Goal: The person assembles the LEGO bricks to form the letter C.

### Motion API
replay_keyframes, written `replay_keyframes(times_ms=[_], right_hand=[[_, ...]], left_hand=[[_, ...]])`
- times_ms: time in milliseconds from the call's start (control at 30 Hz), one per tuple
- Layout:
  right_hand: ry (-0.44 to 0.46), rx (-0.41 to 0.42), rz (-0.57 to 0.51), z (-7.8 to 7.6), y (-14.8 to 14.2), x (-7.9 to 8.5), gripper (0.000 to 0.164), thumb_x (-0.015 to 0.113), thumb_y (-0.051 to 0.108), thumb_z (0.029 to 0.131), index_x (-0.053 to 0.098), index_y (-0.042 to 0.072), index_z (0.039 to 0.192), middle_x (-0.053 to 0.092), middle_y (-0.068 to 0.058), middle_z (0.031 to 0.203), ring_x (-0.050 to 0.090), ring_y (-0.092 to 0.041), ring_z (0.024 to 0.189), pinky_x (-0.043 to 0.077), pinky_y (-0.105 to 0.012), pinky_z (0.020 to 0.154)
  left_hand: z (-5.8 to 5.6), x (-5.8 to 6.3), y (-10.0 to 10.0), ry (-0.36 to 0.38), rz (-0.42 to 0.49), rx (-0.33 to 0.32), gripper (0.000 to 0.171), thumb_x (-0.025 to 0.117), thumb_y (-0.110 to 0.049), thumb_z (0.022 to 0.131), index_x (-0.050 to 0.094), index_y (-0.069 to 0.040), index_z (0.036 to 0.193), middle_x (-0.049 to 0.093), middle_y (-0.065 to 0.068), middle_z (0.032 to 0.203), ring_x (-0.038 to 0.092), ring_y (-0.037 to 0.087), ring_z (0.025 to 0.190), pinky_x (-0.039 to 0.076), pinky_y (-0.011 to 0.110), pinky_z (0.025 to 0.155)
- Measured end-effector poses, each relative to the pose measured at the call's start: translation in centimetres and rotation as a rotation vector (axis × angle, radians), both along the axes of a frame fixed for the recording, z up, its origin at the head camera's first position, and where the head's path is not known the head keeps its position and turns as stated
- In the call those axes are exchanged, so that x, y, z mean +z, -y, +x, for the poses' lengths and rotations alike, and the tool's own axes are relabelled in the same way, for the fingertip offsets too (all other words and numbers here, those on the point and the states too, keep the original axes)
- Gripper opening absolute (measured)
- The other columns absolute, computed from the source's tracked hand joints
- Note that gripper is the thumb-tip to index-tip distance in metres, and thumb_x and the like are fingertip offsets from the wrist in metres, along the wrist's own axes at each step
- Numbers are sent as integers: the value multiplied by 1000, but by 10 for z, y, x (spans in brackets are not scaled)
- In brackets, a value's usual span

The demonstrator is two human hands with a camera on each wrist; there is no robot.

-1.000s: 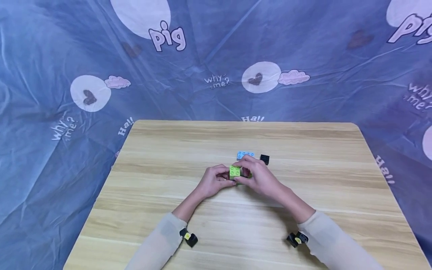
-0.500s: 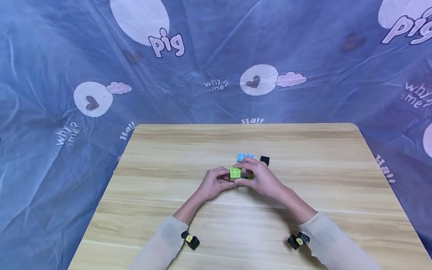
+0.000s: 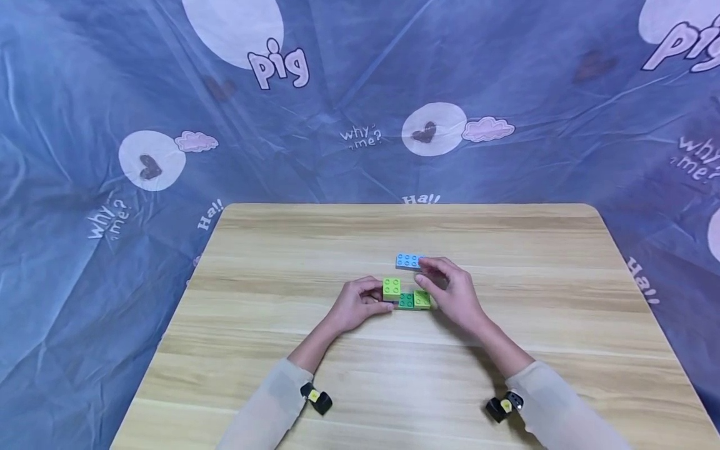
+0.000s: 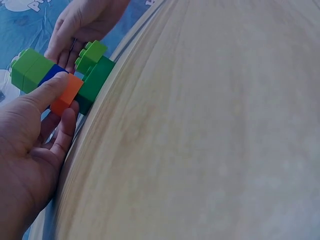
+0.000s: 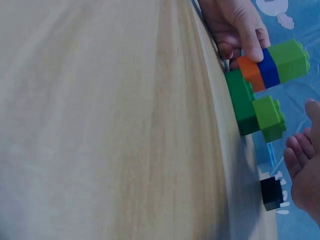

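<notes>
My left hand (image 3: 355,304) pinches a stack of toy building bricks between thumb and fingers. In the left wrist view the thumb lies across its blue brick (image 4: 52,73) and orange brick (image 4: 67,94). A lime green brick (image 3: 391,287) tops that stack. Below it a dark green brick (image 3: 405,301) lies on the table, with a second lime brick (image 3: 422,299) on its right end. My right hand (image 3: 454,292) holds nothing visible; its fingers are loosely bent, with the fingertips overlapping the right end of a light blue brick (image 3: 406,260) in the head view.
A black brick (image 5: 271,193) sits on the table near my right hand; in the head view that hand hides it. The wooden table (image 3: 360,387) ends in front of a blue printed cloth (image 3: 315,162). Both sleeves carry a black wrist device (image 3: 317,398).
My right hand has let go of the top lime brick and moved right, uncovering the dark green brick and the second lime brick. My left hand keeps its grip in place.
</notes>
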State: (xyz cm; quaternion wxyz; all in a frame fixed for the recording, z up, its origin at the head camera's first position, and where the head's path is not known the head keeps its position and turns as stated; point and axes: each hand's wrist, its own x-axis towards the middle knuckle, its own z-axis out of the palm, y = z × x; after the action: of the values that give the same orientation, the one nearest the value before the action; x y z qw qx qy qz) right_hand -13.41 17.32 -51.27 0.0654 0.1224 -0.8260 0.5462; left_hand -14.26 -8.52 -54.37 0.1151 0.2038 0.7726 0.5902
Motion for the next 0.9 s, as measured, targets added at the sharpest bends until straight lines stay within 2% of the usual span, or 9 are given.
replay_keyframes(times_ms=[133,233,400,633,767,900], right_hand=[[7,-35,-1,-10,3,-4,46,78,14,98,64,-1,138,66,-17,138,66,-34,124,55,-42,106],[-3,-55,13,-18,7,-9,48,79,10,97,63,-3,140,62,-17,145,62,-34,132,51,-40,110],[-45,-72,68,-28,12,-15,52,82,5,93,62,-5,140,59,-18,149,59,-36,135,49,-42,113],[-82,-21,206,-39,16,-14,51,85,7,90,66,-3,136,66,-21,140,62,-40,129,46,-55,114],[-74,2,272,-44,17,-13,44,85,8,90,71,-1,130,71,-23,129,66,-41,121,51,-56,109],[-69,6,290,-47,17,-13,42,87,7,88,73,-1,126,73,-23,124,68,-41,118,53,-55,106]], left_hand=[[-1,-1,1,16,19,-1,40,90,-6,85,76,0,122,70,5,102,70,11,89,64,28,79],[-2,-2,0,27,24,-4,41,90,-7,85,76,-2,123,70,5,103,70,11,90,64,28,80],[-2,-1,1,25,17,-4,42,90,-8,85,76,-3,124,70,5,103,70,13,90,64,29,80],[-2,-1,3,29,28,0,40,90,-9,85,77,-3,123,71,6,103,71,13,90,64,28,79],[-2,-1,3,24,21,-1,41,90,-10,85,76,-3,123,71,5,104,71,14,90,64,28,79],[-2,-1,3,28,16,2,42,90,-10,85,76,-3,124,71,5,105,71,14,91,64,29,79]])
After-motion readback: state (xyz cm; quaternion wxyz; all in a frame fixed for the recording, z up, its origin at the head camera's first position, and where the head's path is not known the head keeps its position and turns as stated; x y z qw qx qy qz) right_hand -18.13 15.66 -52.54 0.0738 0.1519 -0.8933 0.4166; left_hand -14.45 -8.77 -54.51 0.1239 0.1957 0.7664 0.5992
